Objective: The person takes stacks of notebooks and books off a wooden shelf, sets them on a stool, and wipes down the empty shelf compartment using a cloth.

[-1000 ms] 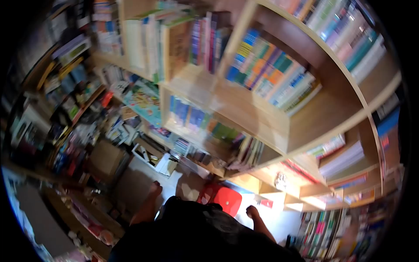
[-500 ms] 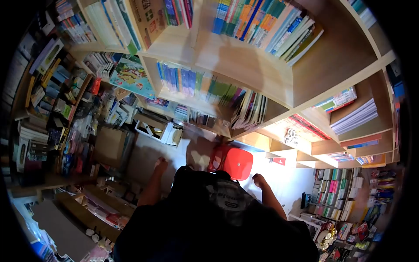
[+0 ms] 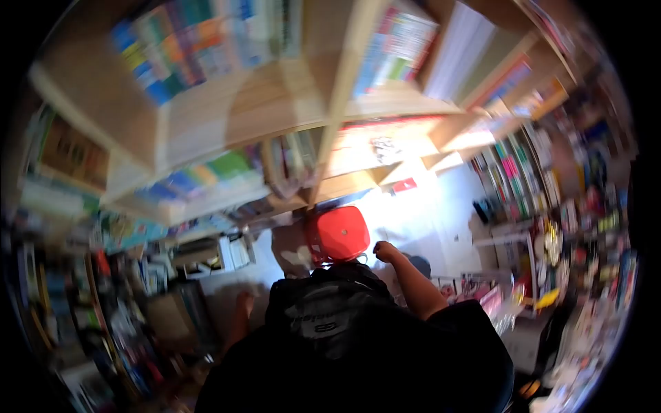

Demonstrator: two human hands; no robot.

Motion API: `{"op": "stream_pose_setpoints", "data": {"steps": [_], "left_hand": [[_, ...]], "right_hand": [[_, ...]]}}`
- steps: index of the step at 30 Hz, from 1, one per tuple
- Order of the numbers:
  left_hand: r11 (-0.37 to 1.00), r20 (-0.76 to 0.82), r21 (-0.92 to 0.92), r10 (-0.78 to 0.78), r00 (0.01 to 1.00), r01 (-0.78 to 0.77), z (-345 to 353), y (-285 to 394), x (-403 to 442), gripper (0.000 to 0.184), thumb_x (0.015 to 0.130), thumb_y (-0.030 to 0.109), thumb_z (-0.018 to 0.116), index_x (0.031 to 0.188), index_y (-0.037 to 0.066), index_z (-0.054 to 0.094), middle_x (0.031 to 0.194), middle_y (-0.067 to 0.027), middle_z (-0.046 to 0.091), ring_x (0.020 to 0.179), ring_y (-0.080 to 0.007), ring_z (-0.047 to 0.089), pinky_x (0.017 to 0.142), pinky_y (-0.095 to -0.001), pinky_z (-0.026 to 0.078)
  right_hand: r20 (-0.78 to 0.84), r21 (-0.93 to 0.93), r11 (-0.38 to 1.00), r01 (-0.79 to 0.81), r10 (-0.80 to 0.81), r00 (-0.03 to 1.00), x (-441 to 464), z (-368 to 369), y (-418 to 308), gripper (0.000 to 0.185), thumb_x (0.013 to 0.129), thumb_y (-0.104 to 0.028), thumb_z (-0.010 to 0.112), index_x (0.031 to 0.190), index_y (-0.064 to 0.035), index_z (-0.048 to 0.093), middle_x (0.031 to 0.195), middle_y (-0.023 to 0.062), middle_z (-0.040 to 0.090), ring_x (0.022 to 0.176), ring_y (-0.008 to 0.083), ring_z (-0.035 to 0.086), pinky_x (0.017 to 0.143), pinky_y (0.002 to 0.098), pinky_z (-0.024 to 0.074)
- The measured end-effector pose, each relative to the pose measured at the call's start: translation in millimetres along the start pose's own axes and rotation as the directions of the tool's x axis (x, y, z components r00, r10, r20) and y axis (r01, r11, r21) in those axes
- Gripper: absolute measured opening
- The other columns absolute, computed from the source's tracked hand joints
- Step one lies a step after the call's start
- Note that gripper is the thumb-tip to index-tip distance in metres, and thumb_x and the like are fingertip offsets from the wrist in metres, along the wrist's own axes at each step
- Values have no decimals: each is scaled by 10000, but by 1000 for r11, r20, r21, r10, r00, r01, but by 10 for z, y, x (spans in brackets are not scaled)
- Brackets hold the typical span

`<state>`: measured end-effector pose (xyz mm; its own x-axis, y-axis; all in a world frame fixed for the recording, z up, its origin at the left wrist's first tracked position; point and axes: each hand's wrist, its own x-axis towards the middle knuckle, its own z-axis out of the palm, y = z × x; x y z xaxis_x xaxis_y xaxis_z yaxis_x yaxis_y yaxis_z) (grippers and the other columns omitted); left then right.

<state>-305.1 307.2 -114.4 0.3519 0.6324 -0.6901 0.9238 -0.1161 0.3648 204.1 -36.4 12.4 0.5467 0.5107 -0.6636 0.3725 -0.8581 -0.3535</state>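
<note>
Shelves have slid to the left since half a second ago — the head has turned right, and the red stool [image 3: 336, 235] now sits more to the left and a bit higher in view. It stands on the white floor [image 3: 434, 217], in front of the person and by the foot of the wooden bookshelf [image 3: 200, 134]. The right hand [image 3: 388, 252] is just beside the red stool, with its fingers curled up tight in a fist; I can't tell if something small is tucked inside. The left hand [image 3: 244, 301] is low on the other side, well apart from the red stool. It is dark and blurry, so I can't tell if its fingers are clenched or loose. Near it are some pale books [image 3: 236, 252] and, farther left, brown cardboard [image 3: 167, 313]. Next to the right hand is a dark round thing [image 3: 419, 264] — maybe a seat.
</note>
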Motion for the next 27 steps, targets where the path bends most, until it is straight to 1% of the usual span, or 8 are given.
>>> {"op": "stream_pose_setpoints", "data": {"steps": [1,3,5,6,10,19,21,27], "left_hand": [[940,138,271,175,975,-207,-128,55,-26,188,806,117,574,878,-21,680,909,-270,666,886,-401,652,771,-497,512],[999,120,-4,32,992,-32,3,-56,158,161,803,107,576,824,-24,666,850,-257,660,792,-391,662,683,-487,519],[440,289,541,703,650,-717,-340,97,75,130,808,103,568,775,0,639,708,-206,619,637,-335,639,540,-471,492],[403,320,553,706,632,-730,-479,262,74,130,808,103,568,775,0,639,708,-206,619,637,-335,639,540,-471,492],[897,433,181,295,852,-403,-535,789,174,140,839,133,550,751,44,614,641,-126,567,511,-254,572,429,-406,437],[926,432,69,307,848,-370,-201,2798,-228,219,901,241,549,954,41,621,746,-81,651,586,-168,611,502,-312,466],[993,437,-72,120,891,-98,-91,3165,-150,182,894,212,562,921,42,621,662,-59,611,569,-153,628,438,-305,440],[955,509,7,251,823,-296,-154,4029,-156,204,910,173,584,1001,-9,599,833,-120,685,704,-201,660,649,-329,525]], "right_hand": [[-44,72,997,-27,30,999,-19,52,58,293,682,-64,592,948,-41,713,915,173,711,896,315,675,780,401,537],[-98,183,982,-54,73,993,-168,89,179,262,682,-79,603,917,-62,716,909,161,712,895,315,674,777,403,536],[-153,243,969,-46,85,985,-269,97,367,219,684,-95,627,883,-88,718,900,145,714,876,320,675,762,409,539],[-151,274,958,-84,129,980,-291,105,484,207,685,-100,632,873,-84,718,895,149,713,870,320,677,763,409,539],[-124,324,926,-193,244,962,-264,80,1102,215,725,-158,637,889,-51,726,929,200,709,890,348,677,784,425,538],[-159,418,883,-214,303,940,-506,-290,1935,278,783,-209,596,965,-38,719,964,222,701,902,386,671,820,445,532],[-181,433,881,-190,291,939,-437,-301,2073,286,793,-210,584,980,-37,716,972,223,700,921,384,671,831,447,530],[34,440,813,-381,409,912,-85,303,2311,285,793,-188,567,969,-31,727,988,221,697,958,373,671,839,438,524]]}}
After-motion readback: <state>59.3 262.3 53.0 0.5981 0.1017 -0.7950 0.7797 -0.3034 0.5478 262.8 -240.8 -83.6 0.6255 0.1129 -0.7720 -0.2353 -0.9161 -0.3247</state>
